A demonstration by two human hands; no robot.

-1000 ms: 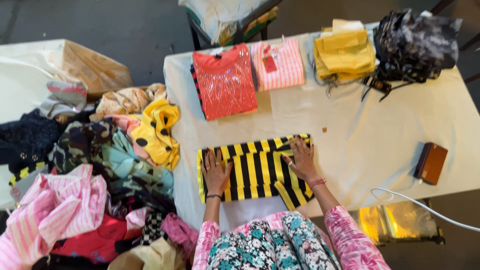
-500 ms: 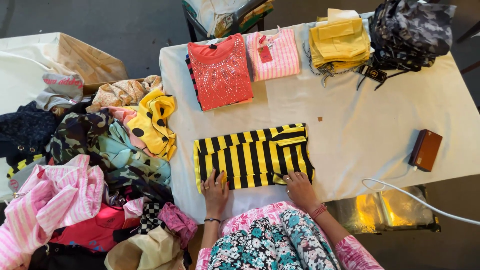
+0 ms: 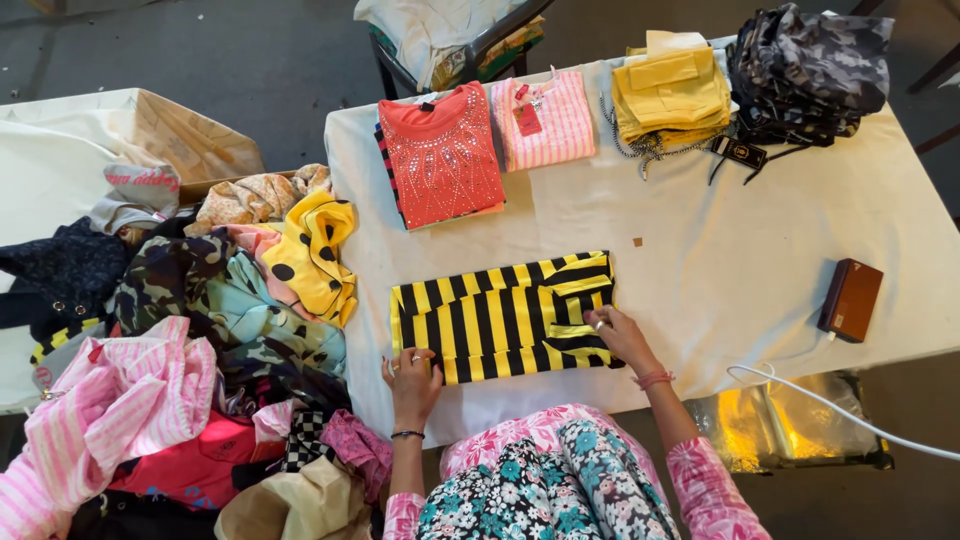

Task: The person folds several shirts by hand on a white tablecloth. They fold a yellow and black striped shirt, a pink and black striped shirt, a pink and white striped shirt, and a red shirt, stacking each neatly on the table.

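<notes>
Yellow-and-black striped garment [image 3: 503, 317] lies folded flat near the front edge of the white-covered table [image 3: 700, 250], roughly centre-left. Left hand [image 3: 412, 378] rests at the garment's lower-left corner, fingers loosely spread, palm down, fingertips on the striped hem; can't tell if it pinches the cloth or just presses. Right hand [image 3: 615, 332] lies on the lower-right part, fingers spread flat over the tucked sleeve area, pressing, not pinching. Risks, as judgement: the garment sits close to the table's front edge, so a pull toward the body could drag the bottom fold off the edge and open it. The right-side layers look bunched with diagonal stripes, so uneven pressure there could leave the fold crooked or let the sleeve slip out. The tablecloth is loose and wrinkled, so sliding the garment could drag the cloth and shift the red sequinned top [image 3: 443, 155] and pink striped top [image 3: 545, 121] behind it. The heap of loose clothes [image 3: 200, 340] just left of the table touches its edge, so a piece such as the yellow dotted one [image 3: 312, 252] could snag. The brown box [image 3: 851, 299] and white cable [image 3: 840, 410] lie well apart to the right, low risk.
</notes>
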